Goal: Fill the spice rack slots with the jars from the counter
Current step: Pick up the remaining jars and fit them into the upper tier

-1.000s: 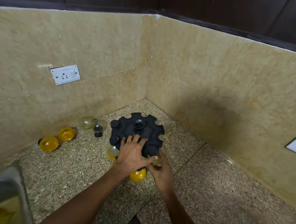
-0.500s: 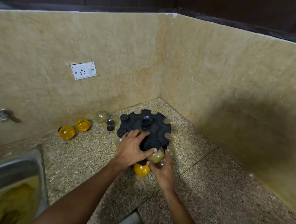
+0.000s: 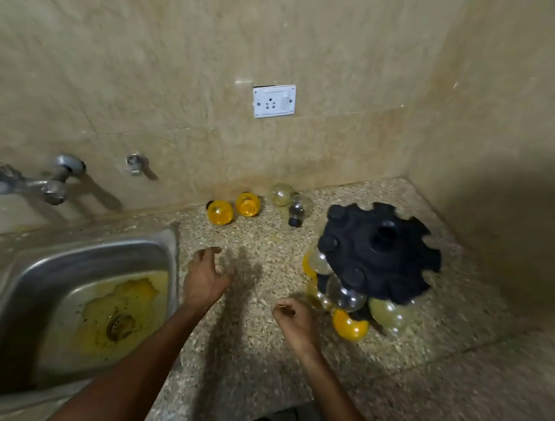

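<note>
On the far left a metal tap [image 3: 25,182] sticks out of the wall. Below it is a steel sink [image 3: 155,247] with yellow stains at the bottom.

Next comes my left hand [image 3: 204,276]. It is over the speckled counter [image 3: 259,357], just beside the sink. My fingers are spread and a little bent, and I hold nothing.

Behind my hand, by the wall, four jars lie on the counter. Two orange jars [image 3: 220,212] are side by side. To their right is a pale yellow jar [image 3: 281,194], then a clear jar [image 3: 297,208] with a black lid. A white socket [image 3: 273,101] is on the wall above them.

My right hand [image 3: 291,319] is near the front of the counter. Its fingers are loosely curled, and I hold nothing in it.

Just right of that hand stands the black spice rack [image 3: 378,253], close to the corner. Some jars hang in its slots already. An orange one [image 3: 349,324] is at the bottom front, nearest my right hand.
</note>
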